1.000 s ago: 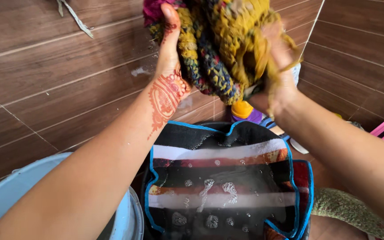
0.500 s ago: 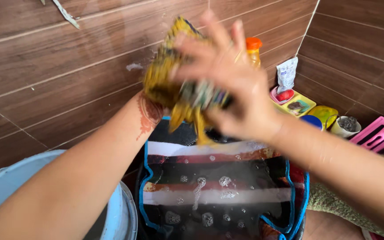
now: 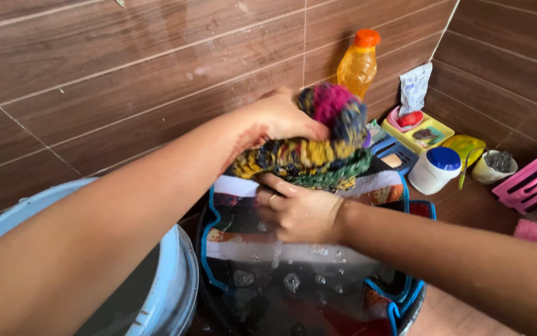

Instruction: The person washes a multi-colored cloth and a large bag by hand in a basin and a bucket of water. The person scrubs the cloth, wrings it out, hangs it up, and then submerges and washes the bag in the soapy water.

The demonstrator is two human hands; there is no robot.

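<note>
My left hand (image 3: 281, 118) grips the top of a wet, bunched multicoloured knitted cloth (image 3: 321, 146) in yellow, green, blue and pink. My right hand (image 3: 296, 211) clasps the same cloth from underneath, a ring on one finger. The cloth is held twisted just above a dark tub (image 3: 399, 305) filled with wet striped fabric (image 3: 281, 255) edged in blue, with water drops on it.
A light blue bucket (image 3: 169, 280) stands at the left. Along the brown tiled wall are an orange bottle (image 3: 358, 62), a white packet (image 3: 415, 87), a yellow soap tray (image 3: 421, 134), a white jar with blue lid (image 3: 436, 169), a small pot (image 3: 495, 166) and a pink rack (image 3: 532, 180).
Both hands have lowered the cloth from high up against the wall to just over the tub, bunching it tighter; the right hand moved from on top to beneath it.
</note>
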